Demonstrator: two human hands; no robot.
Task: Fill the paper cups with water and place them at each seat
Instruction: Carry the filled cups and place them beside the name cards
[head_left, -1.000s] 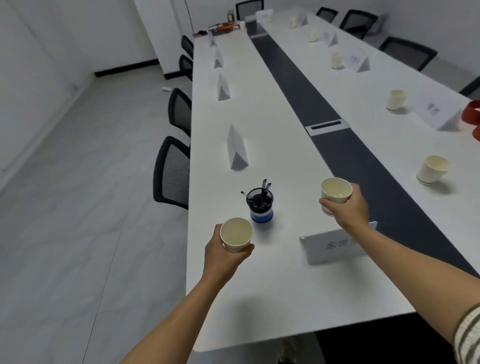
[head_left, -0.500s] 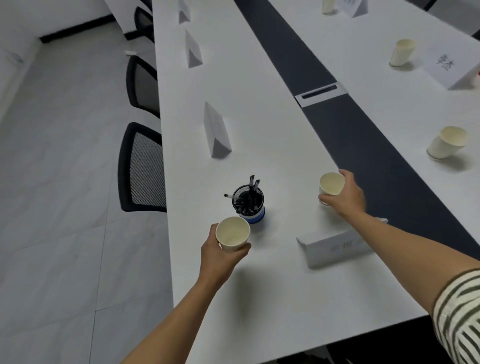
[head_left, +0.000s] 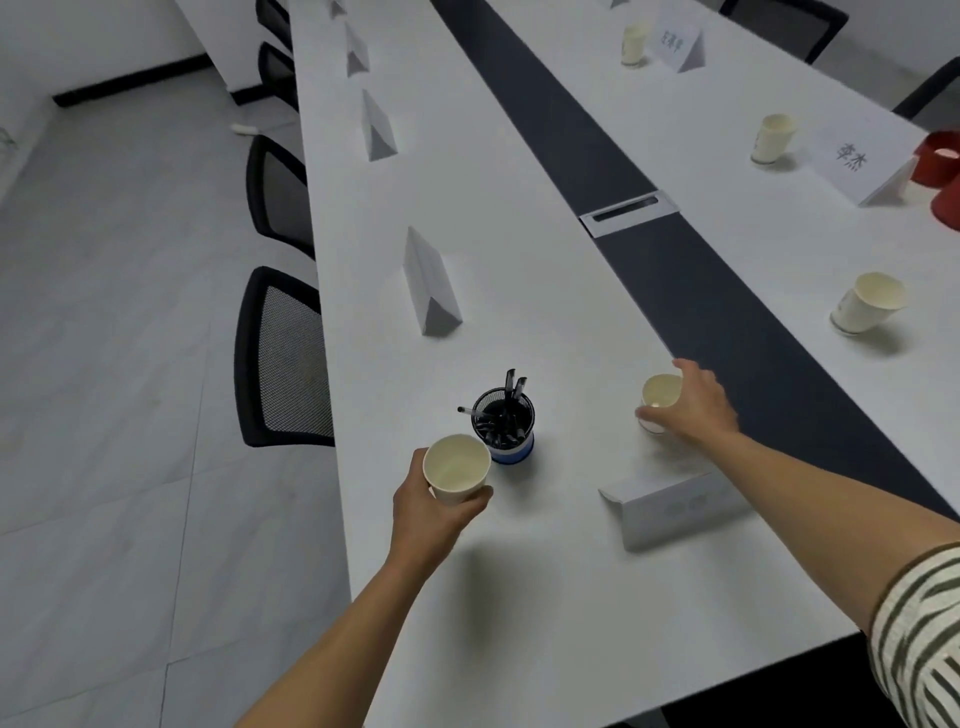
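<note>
Left grip (head_left: 431, 514) is curling round a paper cup (head_left: 457, 470) above the desk (head_left: 519, 597), just beside the pen holder (head_left: 503, 426) | right grip (head_left: 696, 410) is clasping a second paper cup (head_left: 660, 397) low near the name card (head_left: 670, 512) | risk: tilting or knocking the pen holder could slop water.

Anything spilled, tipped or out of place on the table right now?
No spill visible. The paper cup across the dark strip looks tilted, though that may be lens distortion. Nothing else stands out.
</note>
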